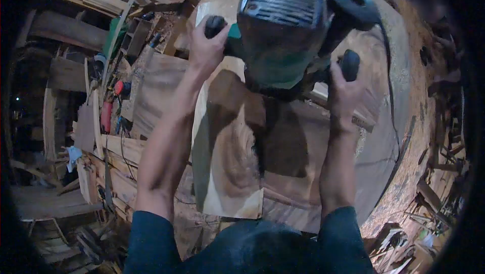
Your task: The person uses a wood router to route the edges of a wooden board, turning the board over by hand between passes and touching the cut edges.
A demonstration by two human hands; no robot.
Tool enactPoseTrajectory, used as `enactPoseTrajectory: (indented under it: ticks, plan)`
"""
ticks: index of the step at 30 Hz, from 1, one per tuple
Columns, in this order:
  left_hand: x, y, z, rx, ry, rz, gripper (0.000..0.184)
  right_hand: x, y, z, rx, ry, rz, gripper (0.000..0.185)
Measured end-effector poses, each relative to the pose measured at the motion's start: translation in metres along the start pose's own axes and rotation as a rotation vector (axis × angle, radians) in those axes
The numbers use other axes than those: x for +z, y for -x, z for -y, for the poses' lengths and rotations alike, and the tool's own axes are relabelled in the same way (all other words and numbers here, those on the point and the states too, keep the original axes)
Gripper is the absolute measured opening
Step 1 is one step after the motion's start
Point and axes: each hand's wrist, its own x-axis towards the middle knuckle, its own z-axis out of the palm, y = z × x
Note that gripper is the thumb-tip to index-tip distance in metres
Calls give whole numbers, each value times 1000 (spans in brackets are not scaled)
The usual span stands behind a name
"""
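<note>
A large two-handled router (283,36) with a ribbed dark top and a greenish lower body stands over wooden boards. My left hand (208,46) is closed around its black left knob. On the other side, my right hand (347,94) grips the right knob, fingers wrapped round it. A round black part (353,5) sticks up at the router's upper right. Under the router lies a pale-edged plank (227,173) with dark swirling grain. A small wood block (365,117) is beside my right wrist. The router's base and bit are hidden.
A dark cord (391,87) runs down the right side of the work surface. Sawdust (417,112) covers the area farther right. Offcuts (434,198) are piled at right. Boards (76,74), a red tool (106,116) and cables lie at left.
</note>
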Motion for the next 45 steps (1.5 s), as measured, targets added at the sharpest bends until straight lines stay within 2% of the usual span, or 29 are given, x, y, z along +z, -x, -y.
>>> enactPoseTrajectory:
  ticks: [3,4,7,9,10,12,15,16,18,19,21,27,30,33,36,40,43,45]
  plan:
    - [7,8,-10,-24,202,13,25,-2,4,-9,91,-45,-24,28]
    - [3,15,-6,-40,118,61,35,-2,8,-5,156,-165,-20,29]
    - [7,70,4,-11,287,28,43,1,14,3,151,-257,-10,28]
    - [2,102,30,-17,-264,249,60,-2,14,1,85,-270,-3,29]
    - [3,110,39,88,-608,323,62,2,13,1,57,-272,-39,29]
    - [13,117,37,83,-914,430,64,-1,23,20,291,-366,-12,33]
    - [25,121,58,215,-1019,291,64,-6,20,9,264,-381,21,28]
    - [28,120,52,153,-1018,329,66,-15,18,-23,-53,-147,90,25]
    - [34,116,33,21,-1016,403,70,-11,18,-8,164,-374,82,23]
    - [37,118,36,13,-1031,361,71,-8,16,4,269,-487,76,23]
    - [44,119,45,0,-1059,277,72,-6,19,24,278,-540,157,17]
    - [42,121,77,288,-1077,158,66,-6,21,19,230,-458,126,15]
    - [42,124,59,217,-1020,162,62,-6,24,19,219,-426,116,14]
    - [41,123,59,239,-1101,212,56,-2,21,14,223,-401,96,15]
    - [44,122,54,174,-1000,167,52,-3,27,10,211,-378,84,16]
    - [37,118,68,272,-1067,172,51,0,35,12,216,-510,41,14]
    - [32,113,62,250,-1086,232,49,-3,45,21,311,-203,-46,14]
    - [31,112,61,241,-1165,262,46,-2,45,8,244,-219,-56,15]
